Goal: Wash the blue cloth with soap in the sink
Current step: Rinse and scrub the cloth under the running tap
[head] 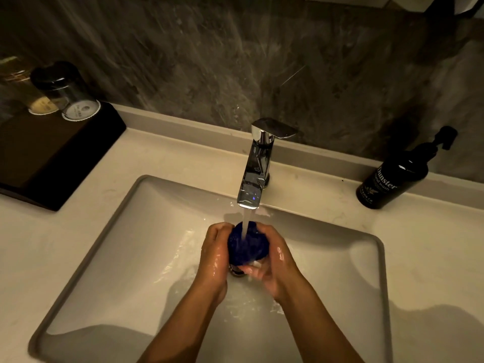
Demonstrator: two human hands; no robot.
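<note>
- Fingers (pixel 222 227) of the left hand (pixel 213 254) curled round the left side of the blue cloth (pixel 246 247); right hand (pixel 272 260) cupped the other side, its fingers closed under and around the bundle. Both gripping it.
- Cloth was bunched into a tight dark ball between the two palms, held above the drain (pixel 237 272), not resting on the basin floor.
- Water stream (pixel 245 221) fell straight onto the top of the ball. Likely held there on purpose, so the flow ran through the wad rather than past it.
- Both hands shone wet. A small pale patch sat at the right fingertips, possibly suds; too small to tell.
- Judged stage: wetting or rinsing while squeezing. Could not tell whether soap was already in the cloth.
- Tap (pixel 258 163) stood at the back edge of the sink (pixel 377 258), spout reaching over the middle, which explained the hands being centred.
- Splash marks and thin water sheets lay on the basin floor around the wrists.
- Hand wash bottle (pixel 392 179), dark with a pump top, stood on the counter (pixel 183 158) to the right of the tap, well apart from the hands but on the right-hand side.
- Dark tray (pixel 65 158) with two upturned glasses (pixel 68 93) sat at far left, clear of the splash.
</note>
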